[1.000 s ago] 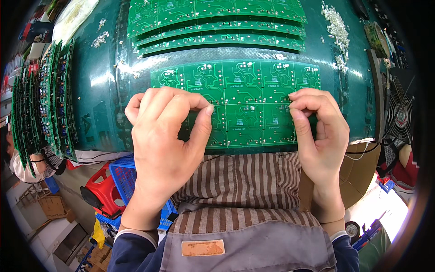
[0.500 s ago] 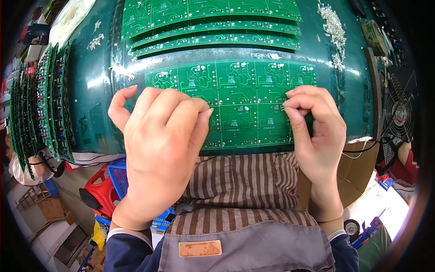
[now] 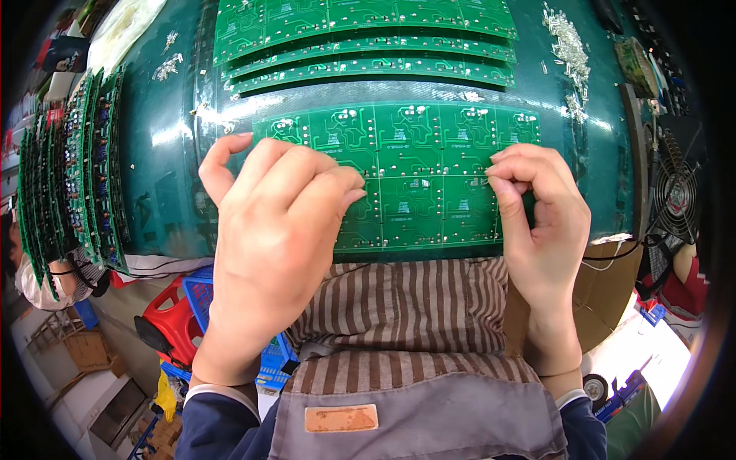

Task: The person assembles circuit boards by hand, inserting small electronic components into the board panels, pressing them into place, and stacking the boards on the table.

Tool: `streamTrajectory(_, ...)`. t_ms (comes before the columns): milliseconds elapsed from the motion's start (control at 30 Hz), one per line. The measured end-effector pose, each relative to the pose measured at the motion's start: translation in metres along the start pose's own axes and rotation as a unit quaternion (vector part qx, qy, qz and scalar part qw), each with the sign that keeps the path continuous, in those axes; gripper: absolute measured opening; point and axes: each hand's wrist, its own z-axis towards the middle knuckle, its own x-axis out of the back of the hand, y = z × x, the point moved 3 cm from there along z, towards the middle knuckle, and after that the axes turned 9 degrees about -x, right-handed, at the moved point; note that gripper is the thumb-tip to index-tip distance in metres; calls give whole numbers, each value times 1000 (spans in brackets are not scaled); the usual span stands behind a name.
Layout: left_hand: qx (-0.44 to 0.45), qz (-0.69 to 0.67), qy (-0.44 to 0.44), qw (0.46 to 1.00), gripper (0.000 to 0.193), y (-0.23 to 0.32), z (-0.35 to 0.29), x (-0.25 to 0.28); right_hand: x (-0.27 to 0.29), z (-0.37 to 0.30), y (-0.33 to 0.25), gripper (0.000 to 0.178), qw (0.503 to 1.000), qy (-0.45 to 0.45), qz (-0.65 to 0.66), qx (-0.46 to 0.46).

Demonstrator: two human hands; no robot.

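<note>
A green printed circuit board lies flat in front of me, divided into several repeated sections with small parts on it. My left hand is over its left side, thumb and forefinger pinched together and the little finger sticking out. What that pinch holds, if anything, is hidden. At the board's right side my right hand also pinches with thumb and forefinger. Something tiny and pale shows at those fingertips, too small to name.
More green circuit boards overlap in a stack at the back. Small clear parts form a heap at the back right, with a few at the back left. Populated boards stand upright at left; a fan is at right.
The whole scene sits slightly further right in the picture. My left hand has turned a little, its little finger moving up and right. The right hand keeps its pinch at the board's right side.
</note>
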Motion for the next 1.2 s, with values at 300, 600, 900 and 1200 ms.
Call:
streamTrajectory(300, -3, 21, 8, 1000, 11, 3, -1, 11, -3, -3, -12, 13, 999, 11, -33, 3)
streamTrajectory(600, 14, -32, 15, 999, 17, -1, -18, 30, 4, -12, -54, 21, 978, 23, -175, 109)
streamTrajectory(900, 209, -209, 110, 949, 17, -116, -2, 60, 23, -5, -51, 25, 988, -5, -152, 34)
streamTrajectory(1200, 316, -22, 113, 942, 27, -218, 19, 42, 87, 40, 2, 8, 977, 110, -180, -43)
